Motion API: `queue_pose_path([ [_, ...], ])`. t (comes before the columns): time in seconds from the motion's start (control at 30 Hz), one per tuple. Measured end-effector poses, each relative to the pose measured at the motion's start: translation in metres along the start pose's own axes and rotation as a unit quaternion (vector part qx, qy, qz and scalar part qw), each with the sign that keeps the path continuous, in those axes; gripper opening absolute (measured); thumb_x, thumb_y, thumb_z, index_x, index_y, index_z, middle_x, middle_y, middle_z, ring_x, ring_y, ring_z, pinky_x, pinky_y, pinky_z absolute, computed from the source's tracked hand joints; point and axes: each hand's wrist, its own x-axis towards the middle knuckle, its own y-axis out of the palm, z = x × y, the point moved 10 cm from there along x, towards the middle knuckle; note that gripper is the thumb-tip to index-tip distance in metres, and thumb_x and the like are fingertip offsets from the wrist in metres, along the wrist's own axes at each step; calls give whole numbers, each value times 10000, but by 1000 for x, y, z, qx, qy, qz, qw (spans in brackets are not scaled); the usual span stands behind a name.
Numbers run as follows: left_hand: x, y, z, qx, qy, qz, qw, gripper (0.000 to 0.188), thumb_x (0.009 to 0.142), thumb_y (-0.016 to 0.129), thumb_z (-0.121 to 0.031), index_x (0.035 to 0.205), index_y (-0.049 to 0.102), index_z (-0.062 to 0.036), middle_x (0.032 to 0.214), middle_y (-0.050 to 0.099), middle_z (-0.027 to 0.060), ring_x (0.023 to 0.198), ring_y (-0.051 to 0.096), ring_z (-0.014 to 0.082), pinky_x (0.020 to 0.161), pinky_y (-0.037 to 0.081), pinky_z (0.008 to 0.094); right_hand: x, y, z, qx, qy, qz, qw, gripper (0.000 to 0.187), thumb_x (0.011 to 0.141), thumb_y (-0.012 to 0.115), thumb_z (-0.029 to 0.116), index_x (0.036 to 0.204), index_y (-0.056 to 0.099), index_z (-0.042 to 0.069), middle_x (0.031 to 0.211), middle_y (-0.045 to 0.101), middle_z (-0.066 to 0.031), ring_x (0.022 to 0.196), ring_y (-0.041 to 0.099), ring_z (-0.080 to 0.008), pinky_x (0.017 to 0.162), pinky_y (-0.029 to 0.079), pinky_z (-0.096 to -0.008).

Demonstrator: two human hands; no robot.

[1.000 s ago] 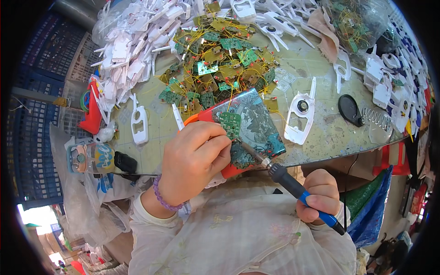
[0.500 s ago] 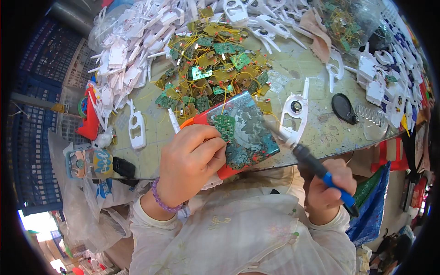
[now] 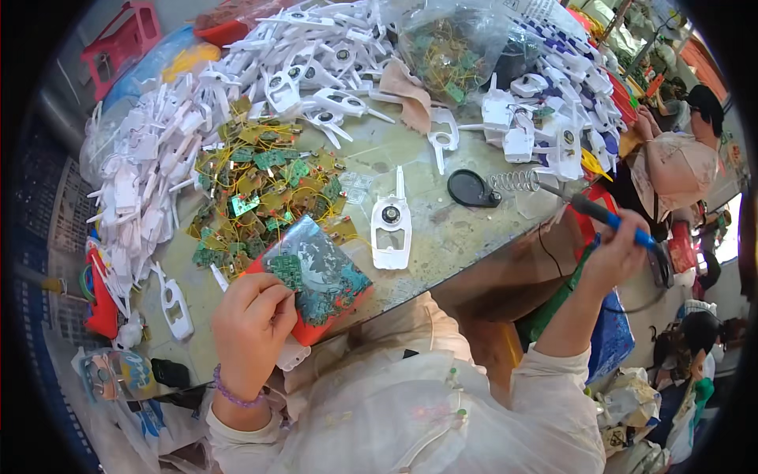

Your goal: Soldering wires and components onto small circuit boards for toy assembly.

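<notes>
Between the thumb and fingers of my left hand [image 3: 257, 312] a small green circuit board [image 3: 286, 270] is pinched. It lies over the upper left of a red block [image 3: 359, 302] whose dark top is spattered with solder. My right hand [image 3: 616, 251] is wrapped round the blue and black handle of a soldering iron [image 3: 604, 215], off the table's right edge. The iron's metal end points left, at the mouth of a coil spring holder [image 3: 515, 182]; I cannot tell whether they touch. A white plastic casing [image 3: 391, 241] with a round speaker lies between my hands.
A heap of circuit boards with yellow wires [image 3: 264, 178] covers the table's middle left. White casings [image 3: 150, 166] pile up behind and left. A black round lidded piece [image 3: 471, 189] lies beside the spring. Another person [image 3: 683, 170] sits at far right.
My right hand has carried the soldering iron from beside the red block out to the spring holder at the right. My left hand still pinches the board. The whole view has turned rightward.
</notes>
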Motion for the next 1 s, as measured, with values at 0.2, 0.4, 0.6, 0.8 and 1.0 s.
queue_pose_path([
  [0.2, -2, 1, 1, -18, 24, -1, 1000, 125, 673, 698, -23, 775, 628, -43, 834, 606, 63, 760, 597, 265, 652, 499, 355, 6, 75, -78, -30, 99, 176, 979, 182, 934, 558, 189, 906, 596, 13, 735, 511, 29, 645, 415, -30, 574, 320, -187],
  [0.4, -4, -3, 5, -49, 1, -7, 999, 119, 689, 716, -72, 785, 648, -54, 842, 619, 44, 790, 611, 253, 668, 512, 349, -33, 71, -108, -1, 133, 108, 985, 187, 890, 634, 138, 996, 583, -9, 851, 563, -25, 782, 511, -102, 734, 421, -222],
  [0.6, 6, -9, 6, 28, -84, -67, 994, 299, 707, 751, -206, 933, 645, -42, 891, 600, 92, 820, 595, 276, 683, 487, 366, -159, 113, -42, -64, 73, 324, 941, 72, 797, 671, 51, 842, 615, 49, 849, 616, -79, 771, 573, -182, 711, 457, -279],
  [0.8, 9, 13, 20, 100, -166, 26, 981, 450, 701, 750, -322, 1032, 625, -43, 849, 574, 92, 803, 598, 269, 657, 489, 377, -222, 184, 31, -103, -175, 536, 819, 211, 722, 737, 177, 882, 669, 59, 959, 616, -107, 851, 563, -297, 728, 475, -380],
  [1.0, 0, -6, 29, -35, -176, -81, 981, 361, 719, 702, -201, 1024, 644, -19, 935, 648, 138, 807, 633, 302, 682, 517, 369, -189, 173, 64, -45, -180, 474, 861, 180, 705, 734, 78, 870, 663, 65, 868, 635, -81, 773, 586, -265, 662, 478, -355],
])
